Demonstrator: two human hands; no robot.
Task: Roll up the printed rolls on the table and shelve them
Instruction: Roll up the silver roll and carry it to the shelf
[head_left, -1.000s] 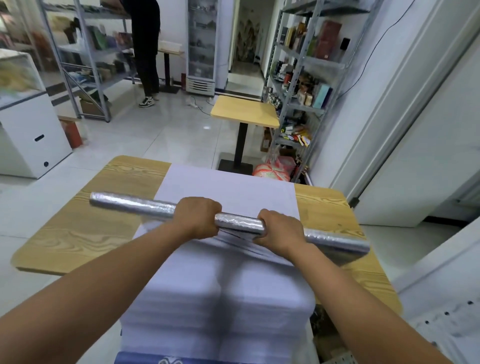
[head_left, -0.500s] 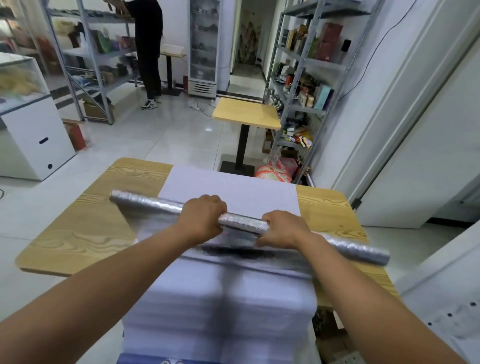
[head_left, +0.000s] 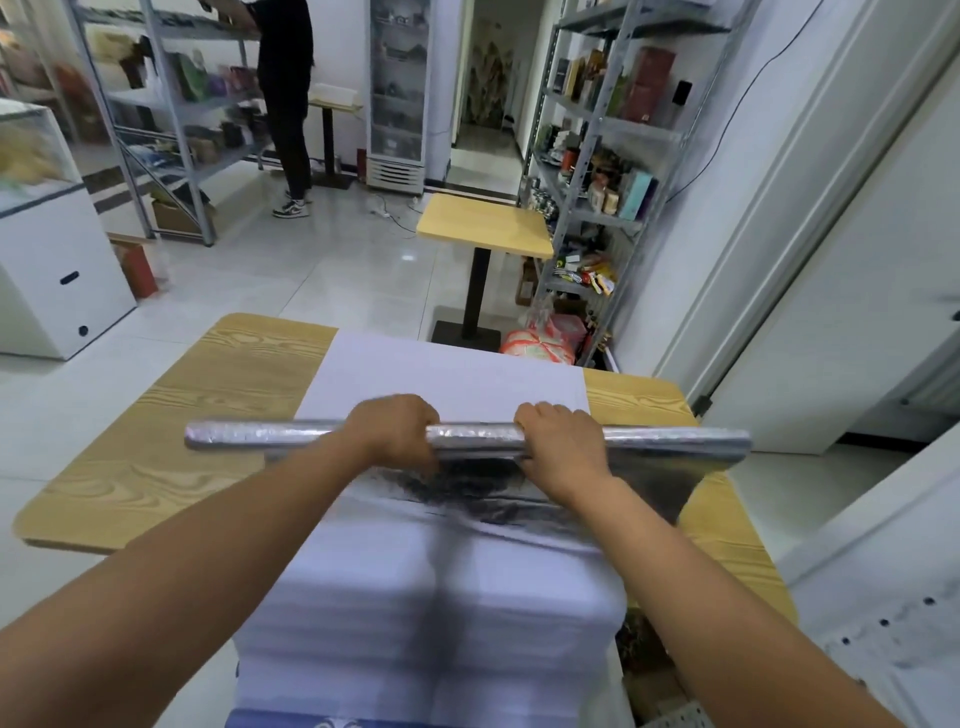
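Note:
A long silvery printed roll (head_left: 260, 435) lies crosswise over the wooden table (head_left: 156, 457), on top of a white sheet (head_left: 441, 374) that runs down the table's middle and hangs over the near edge. My left hand (head_left: 395, 434) grips the roll left of its middle. My right hand (head_left: 563, 447) grips it right of the middle. A strip of the roll's sheet (head_left: 665, 478), silvery with a dark ink print, lies unrolled between the roll and me.
A small yellow table (head_left: 483, 226) stands beyond on the tiled floor. Metal shelving (head_left: 597, 130) full of goods lines the right side, more shelving (head_left: 171, 104) the left, where a person in black (head_left: 285, 78) stands. A white cabinet (head_left: 47, 260) is at far left.
The roll has turned from slanted to level and shifted right and away from me. More of the printed sheet lies unrolled behind it. Both hands kept their hold.

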